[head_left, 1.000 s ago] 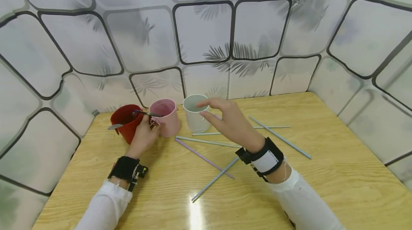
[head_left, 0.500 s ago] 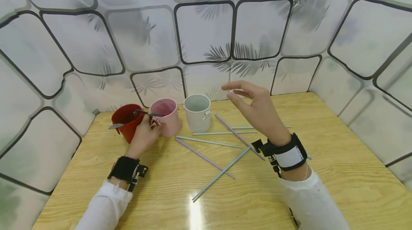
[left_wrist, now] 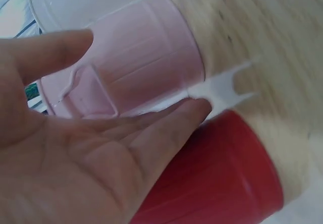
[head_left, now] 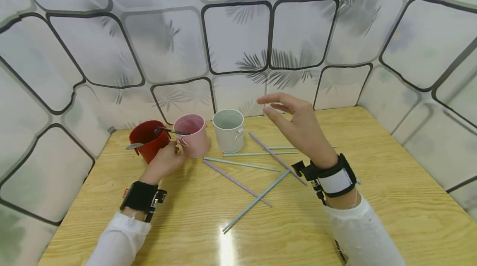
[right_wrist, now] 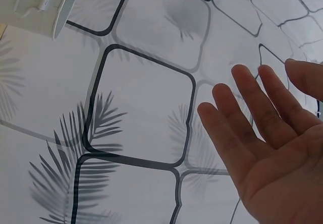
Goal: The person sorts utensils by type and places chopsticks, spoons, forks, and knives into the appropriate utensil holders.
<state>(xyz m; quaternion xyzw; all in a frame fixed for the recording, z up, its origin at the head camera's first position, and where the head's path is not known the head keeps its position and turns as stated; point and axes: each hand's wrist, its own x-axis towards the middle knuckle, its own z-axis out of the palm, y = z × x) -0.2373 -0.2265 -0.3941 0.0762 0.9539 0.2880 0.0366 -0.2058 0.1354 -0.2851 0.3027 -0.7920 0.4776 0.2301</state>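
My left hand reaches into the gap between a red bucket and a pink bucket. In the left wrist view its fingers are stretched out and the thumb stands apart, with nothing between them. The pink bucket's wire handle hangs beside the palm. My right hand is raised above the table, right of a white bucket. Its fingers are spread and loosely bent, holding nothing. A spoon leans out of the red bucket; a thin dark-handled utensil reaches toward the pink one.
Several thin sticks lie scattered on the wooden table, among them a purple stick, a blue stick and a pale green stick. A patterned wall covering rises behind the buckets and at both sides.
My left hand has let go of the pink bucket's handle and dropped slightly. My right hand has moved right and up, away from the white bucket, then stayed still.
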